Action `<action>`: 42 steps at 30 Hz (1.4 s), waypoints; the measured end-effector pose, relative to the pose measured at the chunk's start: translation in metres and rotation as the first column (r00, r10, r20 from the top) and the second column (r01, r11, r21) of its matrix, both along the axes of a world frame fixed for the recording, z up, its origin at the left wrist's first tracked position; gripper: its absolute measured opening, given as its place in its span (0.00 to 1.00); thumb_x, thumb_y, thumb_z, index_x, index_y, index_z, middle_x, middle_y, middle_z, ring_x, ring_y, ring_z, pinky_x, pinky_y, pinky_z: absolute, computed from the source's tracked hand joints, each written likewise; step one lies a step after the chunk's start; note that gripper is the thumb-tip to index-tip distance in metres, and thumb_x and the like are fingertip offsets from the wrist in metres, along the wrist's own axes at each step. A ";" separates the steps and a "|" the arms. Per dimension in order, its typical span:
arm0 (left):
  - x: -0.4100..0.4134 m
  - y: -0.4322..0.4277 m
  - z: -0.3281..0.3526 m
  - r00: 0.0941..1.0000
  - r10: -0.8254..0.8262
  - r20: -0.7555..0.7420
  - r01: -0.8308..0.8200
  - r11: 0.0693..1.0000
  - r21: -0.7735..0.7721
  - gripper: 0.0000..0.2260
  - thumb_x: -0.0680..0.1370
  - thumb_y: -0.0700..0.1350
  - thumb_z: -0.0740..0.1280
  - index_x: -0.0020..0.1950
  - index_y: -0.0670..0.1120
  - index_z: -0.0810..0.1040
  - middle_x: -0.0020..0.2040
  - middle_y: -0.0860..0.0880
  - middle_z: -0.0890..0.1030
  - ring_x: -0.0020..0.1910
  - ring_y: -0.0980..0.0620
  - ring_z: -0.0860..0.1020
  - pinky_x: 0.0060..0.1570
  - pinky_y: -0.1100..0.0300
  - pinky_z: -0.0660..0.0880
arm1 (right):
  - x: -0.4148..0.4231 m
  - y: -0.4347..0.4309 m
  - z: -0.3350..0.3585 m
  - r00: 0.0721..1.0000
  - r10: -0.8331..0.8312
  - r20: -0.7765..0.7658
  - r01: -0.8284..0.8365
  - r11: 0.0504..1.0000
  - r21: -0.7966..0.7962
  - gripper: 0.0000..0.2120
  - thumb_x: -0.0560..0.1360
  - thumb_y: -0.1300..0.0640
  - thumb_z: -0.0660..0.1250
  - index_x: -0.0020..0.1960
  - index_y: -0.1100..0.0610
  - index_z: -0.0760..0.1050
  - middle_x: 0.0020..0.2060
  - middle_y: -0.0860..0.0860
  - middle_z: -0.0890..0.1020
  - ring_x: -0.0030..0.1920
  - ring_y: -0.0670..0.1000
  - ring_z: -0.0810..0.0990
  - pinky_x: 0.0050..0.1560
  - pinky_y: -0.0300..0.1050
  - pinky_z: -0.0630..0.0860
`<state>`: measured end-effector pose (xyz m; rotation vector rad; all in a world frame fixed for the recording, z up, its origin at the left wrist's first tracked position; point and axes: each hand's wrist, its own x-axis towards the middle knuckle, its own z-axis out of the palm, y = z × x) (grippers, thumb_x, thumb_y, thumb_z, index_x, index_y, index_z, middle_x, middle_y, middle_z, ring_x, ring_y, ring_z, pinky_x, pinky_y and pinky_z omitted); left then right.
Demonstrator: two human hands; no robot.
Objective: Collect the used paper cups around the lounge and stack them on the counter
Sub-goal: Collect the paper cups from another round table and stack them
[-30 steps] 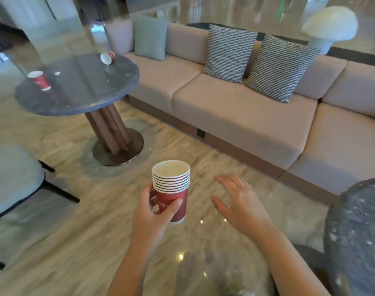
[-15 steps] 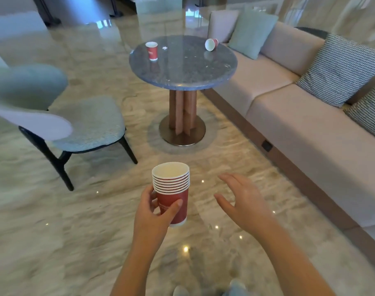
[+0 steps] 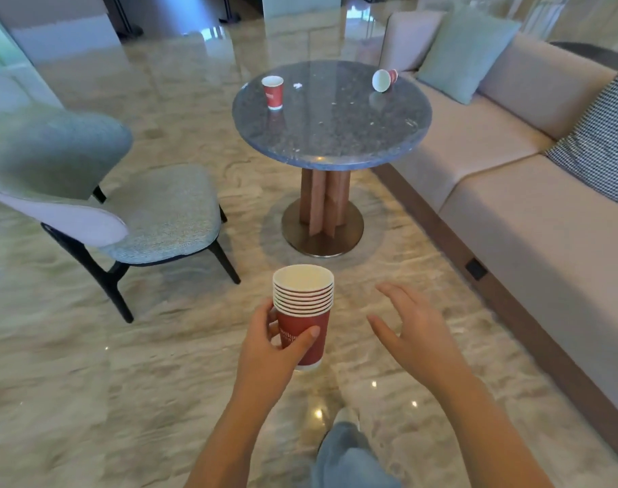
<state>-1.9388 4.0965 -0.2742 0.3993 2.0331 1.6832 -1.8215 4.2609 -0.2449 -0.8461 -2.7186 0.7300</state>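
The sofa [image 3: 511, 220] runs off the right edge, and its checked cushion [image 3: 603, 146] is cut by the frame. The chair [image 3: 159, 213] stands left of the round table [image 3: 332, 135], apart from it. The left hand [image 3: 265, 357] grips the stack [image 3: 302, 311] of red cups low in front, fingers curled behind, thumb hiding part of the print. The right hand [image 3: 416, 332] hovers beside it, empty, fingers spread and loosely bent. On the table an upright cup [image 3: 273, 92] stands far left. A tipped cup [image 3: 384, 79] lies at the far right rim, its body mostly hidden behind its mouth.
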 end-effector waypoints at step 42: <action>-0.409 0.419 -0.007 0.981 -0.190 -0.024 0.190 0.982 -0.004 0.24 0.67 0.43 0.76 0.56 0.60 0.68 0.51 0.64 0.74 0.45 0.77 0.73 0.38 0.80 0.70 | -0.372 0.385 -0.004 0.992 -0.123 0.000 0.123 0.992 0.008 0.23 0.74 0.52 0.66 0.66 0.57 0.69 0.64 0.52 0.73 0.65 0.52 0.69 0.66 0.42 0.60</action>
